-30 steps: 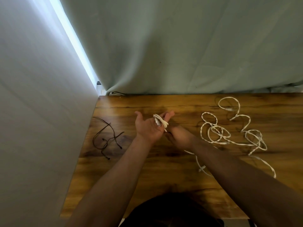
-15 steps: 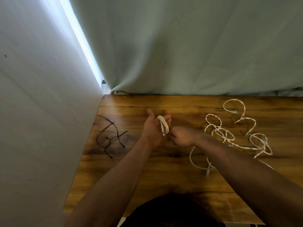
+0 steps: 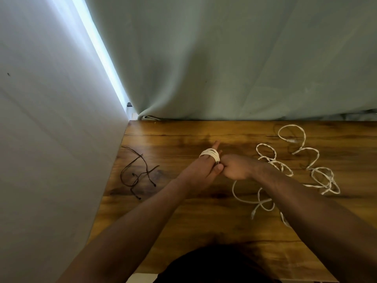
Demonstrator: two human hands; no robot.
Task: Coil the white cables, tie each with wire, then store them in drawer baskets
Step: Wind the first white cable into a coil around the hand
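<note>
1. Scene is dimly lit; daylight is admitted through a bright gap (image 3: 98, 52) between wall (image 3: 51, 139) and curtain (image 3: 244, 58).
2. Soft shadows are cast on the table (image 3: 204, 221).
3. Edges are bent by wide-angle distortion.

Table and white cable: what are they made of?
The table looks like wood or a wood-look laminate: it is brown with dark grain streaks and a soft shine. The white cable seems to be covered in braided fabric, going by its twisted, rope-like stripes, though plastic cannot be ruled out.
</note>
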